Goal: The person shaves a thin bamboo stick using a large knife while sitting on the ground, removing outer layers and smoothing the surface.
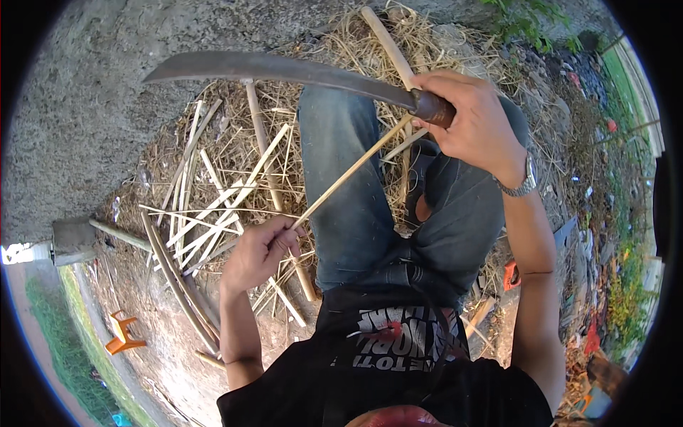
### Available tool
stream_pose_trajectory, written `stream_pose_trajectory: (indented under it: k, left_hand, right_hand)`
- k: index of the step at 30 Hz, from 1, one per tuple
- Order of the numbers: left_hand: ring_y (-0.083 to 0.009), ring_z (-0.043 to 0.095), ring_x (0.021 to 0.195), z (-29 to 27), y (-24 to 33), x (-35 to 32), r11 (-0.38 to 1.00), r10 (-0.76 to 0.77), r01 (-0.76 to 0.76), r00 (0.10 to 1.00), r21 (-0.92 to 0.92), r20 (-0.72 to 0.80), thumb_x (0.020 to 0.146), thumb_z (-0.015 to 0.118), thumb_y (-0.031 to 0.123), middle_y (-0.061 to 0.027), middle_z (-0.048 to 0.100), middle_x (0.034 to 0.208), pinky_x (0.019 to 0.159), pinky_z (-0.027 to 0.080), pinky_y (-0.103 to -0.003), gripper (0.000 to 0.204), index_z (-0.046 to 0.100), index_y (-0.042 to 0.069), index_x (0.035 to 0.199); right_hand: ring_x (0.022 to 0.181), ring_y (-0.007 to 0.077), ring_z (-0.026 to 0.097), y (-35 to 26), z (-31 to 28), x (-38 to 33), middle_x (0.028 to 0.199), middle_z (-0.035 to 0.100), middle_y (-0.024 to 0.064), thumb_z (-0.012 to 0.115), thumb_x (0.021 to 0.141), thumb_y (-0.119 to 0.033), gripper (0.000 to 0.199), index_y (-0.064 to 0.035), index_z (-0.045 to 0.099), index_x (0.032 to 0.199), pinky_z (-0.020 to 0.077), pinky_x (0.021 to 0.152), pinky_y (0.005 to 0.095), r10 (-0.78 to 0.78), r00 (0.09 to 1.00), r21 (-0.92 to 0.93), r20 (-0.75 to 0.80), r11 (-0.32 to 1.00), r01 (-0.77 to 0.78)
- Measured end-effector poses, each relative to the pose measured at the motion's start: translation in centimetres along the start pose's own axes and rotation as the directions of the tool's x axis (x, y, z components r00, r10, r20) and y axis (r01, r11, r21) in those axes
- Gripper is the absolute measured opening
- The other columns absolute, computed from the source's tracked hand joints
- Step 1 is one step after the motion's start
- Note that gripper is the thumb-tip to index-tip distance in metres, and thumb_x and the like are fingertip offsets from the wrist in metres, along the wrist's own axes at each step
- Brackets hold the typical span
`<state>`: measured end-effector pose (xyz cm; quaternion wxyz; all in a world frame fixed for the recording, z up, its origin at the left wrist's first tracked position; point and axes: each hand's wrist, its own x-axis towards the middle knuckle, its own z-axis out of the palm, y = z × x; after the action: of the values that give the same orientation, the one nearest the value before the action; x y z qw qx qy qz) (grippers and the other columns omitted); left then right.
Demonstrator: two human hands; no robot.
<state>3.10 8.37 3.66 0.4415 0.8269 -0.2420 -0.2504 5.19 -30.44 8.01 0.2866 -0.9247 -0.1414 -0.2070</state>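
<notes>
Pale tan bamboo strip (352,169), dark grey curved blade (284,70), brown handle (432,108), blue jeans (356,192), silver wristwatch (523,183).

Right hand (475,121) gripping curved knife (284,70), left hand (260,249) pinching thin bamboo strip (352,169) over denim lap.

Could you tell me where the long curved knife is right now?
In the head view, the right hand grips the curved knife by its handle, blade reaching left above the knees.

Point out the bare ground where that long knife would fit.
Bare ground lies far left, between the blade's tip and the straw pile. A smaller bare strip runs between the curved slats and the orange stool. Crowded: the bamboo strips by the left hand, and the litter beyond the right hand holding the knife.
</notes>
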Motion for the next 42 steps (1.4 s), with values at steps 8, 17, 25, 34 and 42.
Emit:
stream_pose_trajectory:
  k: [8, 17, 25, 34, 42]
  left_hand:
    - [-0.0045, 0.028, 0.050, 5.8, 0.0, 3.1, 0.544, -0.193, 0.082, 0.981, -0.835, -0.030, 0.112, 0.043, 0.033, 0.0062, 0.034, 0.061, 0.044, 0.022, -0.022, 0.028, 0.052, 0.007, 0.103]
    - [-0.0038, 0.019, 0.046, 7.9, 1.0, 6.3, 0.189, -0.175, 0.104, 0.982, -0.977, 0.071, 0.111, 0.046, 0.034, 0.0077, 0.026, 0.061, 0.040, 0.013, -0.022, 0.024, 0.050, 0.014, 0.098]
    - [-0.0019, 0.016, 0.044, 9.4, 2.8, 6.8, 0.088, -0.162, 0.090, 0.984, -0.992, 0.075, 0.110, 0.047, 0.033, 0.0098, 0.024, 0.062, 0.036, 0.011, -0.021, 0.020, 0.050, 0.016, 0.099]
    - [-0.0033, 0.013, 0.043, 9.3, 2.7, 6.5, -0.002, -0.160, 0.102, 0.982, -0.995, 0.101, 0.111, 0.044, 0.037, 0.0090, 0.021, 0.062, 0.036, 0.009, -0.022, 0.024, 0.048, 0.016, 0.099]
    - [-0.0031, 0.015, 0.043, 8.7, 2.9, 4.0, 0.065, -0.222, 0.214, 0.955, -0.975, 0.195, 0.111, 0.044, 0.039, 0.0084, 0.021, 0.062, 0.036, 0.011, -0.022, 0.026, 0.047, 0.018, 0.097]
  right_hand:
    - [0.077, 0.0339, 0.067, -3.7, 3.0, -2.9, 0.106, 0.068, 0.0105, 0.078, 0.071, -0.010, 0.020, -0.0060, 0.063, 0.085, 0.0527, 0.064, 0.0428, 0.031, 0.996, -0.098, 0.078, 0.995, -0.023]
    - [0.067, 0.0369, 0.067, -4.8, 5.6, -4.1, 0.067, 0.064, 0.0134, 0.075, 0.078, -0.030, 0.027, -0.0091, 0.063, 0.090, 0.0534, 0.060, 0.0469, 0.170, 0.890, -0.168, 0.423, 0.980, -0.107]
    - [0.067, 0.0356, 0.069, -0.5, 5.8, -1.3, 0.064, 0.064, 0.0133, 0.073, 0.078, -0.031, 0.024, -0.0107, 0.064, 0.089, 0.0539, 0.060, 0.0495, 0.032, 0.948, -0.341, 0.318, 0.936, 0.083]
    - [0.069, 0.0373, 0.069, -2.1, 6.1, -1.3, 0.069, 0.066, 0.0119, 0.075, 0.075, -0.030, 0.025, -0.0113, 0.065, 0.087, 0.0558, 0.063, 0.0497, 0.071, 0.911, -0.288, 0.406, 0.956, 0.055]
    - [0.071, 0.0373, 0.070, 5.6, 3.3, 5.2, 0.076, 0.070, 0.0132, 0.072, 0.075, -0.026, 0.022, -0.0128, 0.069, 0.092, 0.0576, 0.066, 0.0502, 0.228, 0.957, -0.462, 0.178, 0.878, -0.123]
